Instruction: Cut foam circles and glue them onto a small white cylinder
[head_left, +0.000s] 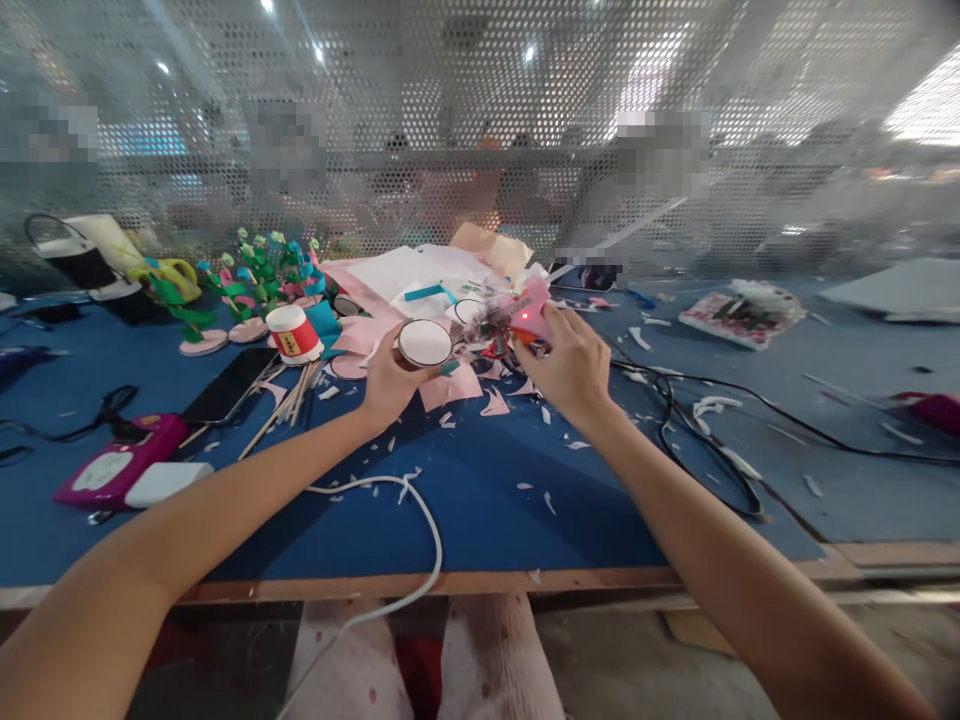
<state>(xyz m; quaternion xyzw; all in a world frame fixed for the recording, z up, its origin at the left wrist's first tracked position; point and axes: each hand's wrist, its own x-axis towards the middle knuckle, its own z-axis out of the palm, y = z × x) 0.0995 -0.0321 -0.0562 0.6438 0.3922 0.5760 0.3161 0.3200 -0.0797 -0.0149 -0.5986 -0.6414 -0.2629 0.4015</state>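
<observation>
A white round cup-like piece with a dark rim is gripped in my left hand, fingers curled round its side and its round face toward me. My right hand is closed on a pink hot glue gun with a lit red light. A long pale glue stick juts up and right from behind it. Blur hides the gun's front end, close to the white piece. Pink paper scraps and white paper sheets lie beneath and behind both hands.
On the left stand a red and white paper cup, green paper plants, a phone, wooden sticks and a purple power strip. A white cable crosses the front edge; black cord loops right. Perforated metal mesh rises behind.
</observation>
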